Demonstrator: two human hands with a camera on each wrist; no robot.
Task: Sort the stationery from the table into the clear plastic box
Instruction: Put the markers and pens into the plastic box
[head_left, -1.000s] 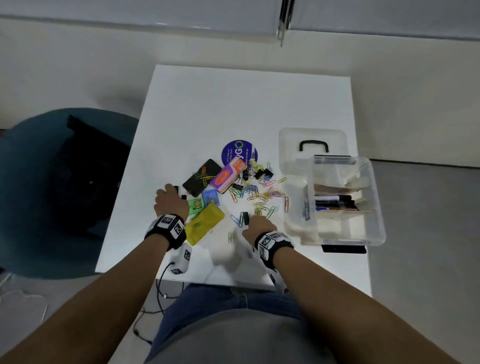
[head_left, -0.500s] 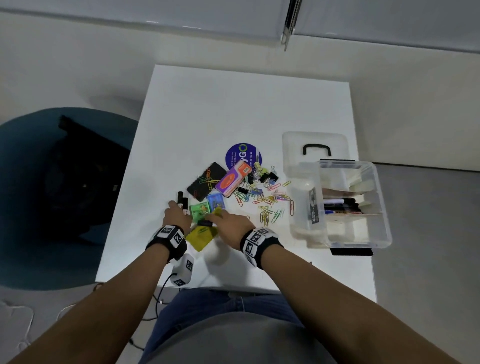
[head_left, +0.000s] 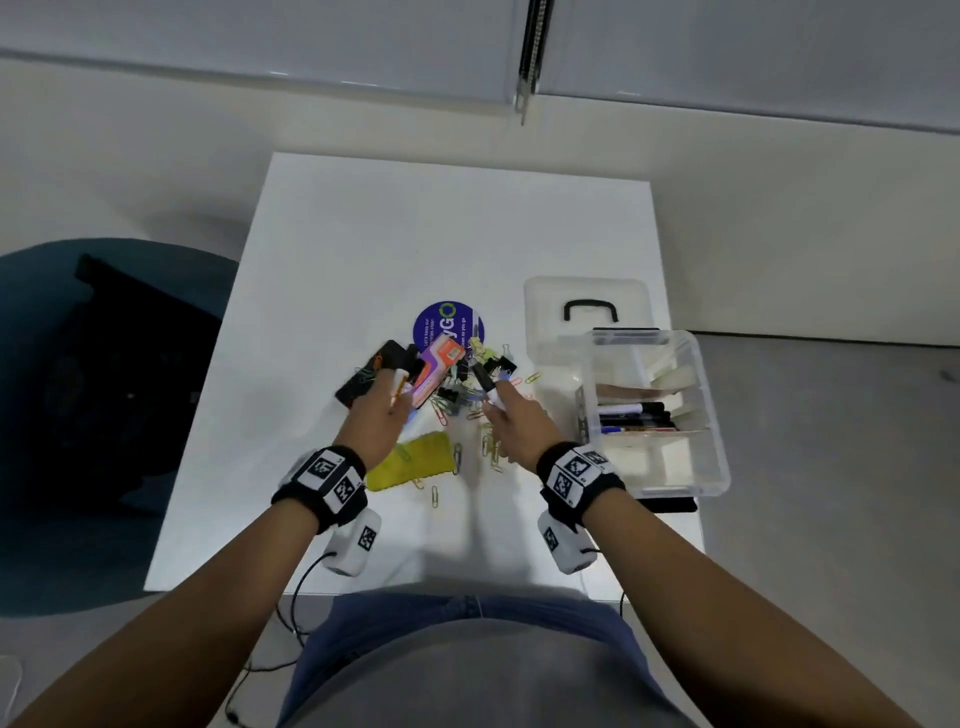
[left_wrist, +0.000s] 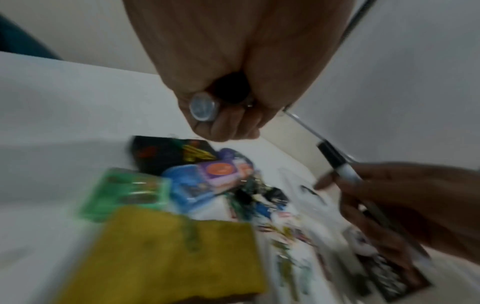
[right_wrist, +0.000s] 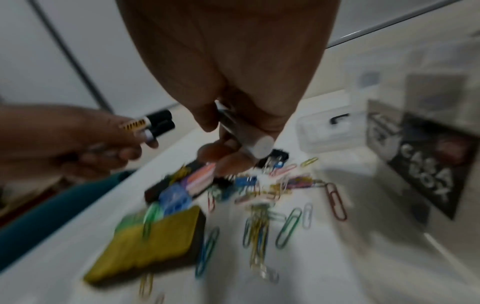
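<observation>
My left hand (head_left: 390, 402) is raised over the stationery pile and grips two black-capped markers (right_wrist: 159, 123); their butt ends (left_wrist: 205, 106) show in the left wrist view. My right hand (head_left: 503, 406) grips one white marker with a black cap (head_left: 486, 385), also seen as the marker (left_wrist: 337, 163), with its butt end (right_wrist: 259, 146) toward the wrist. The clear plastic box (head_left: 711, 457) stands open at the table's right, with several markers (head_left: 636, 415) in its middle compartment. Coloured paper clips (right_wrist: 288, 224) and binder clips (head_left: 501, 364) lie loose between the hands and the box.
A yellow pack (head_left: 413, 460), green case (left_wrist: 124, 191), blue case (right_wrist: 175, 198), pink-orange box (head_left: 440, 361), black card (head_left: 358, 382) and round purple sticker (head_left: 449, 322) lie on the white table (head_left: 415, 234). The box lid (head_left: 587, 306) lies behind the box. A teal chair (head_left: 78, 415) stands left.
Both hands have risen off the table and moved forward over the pile. The left hand now holds two markers and the right hand one marker.
</observation>
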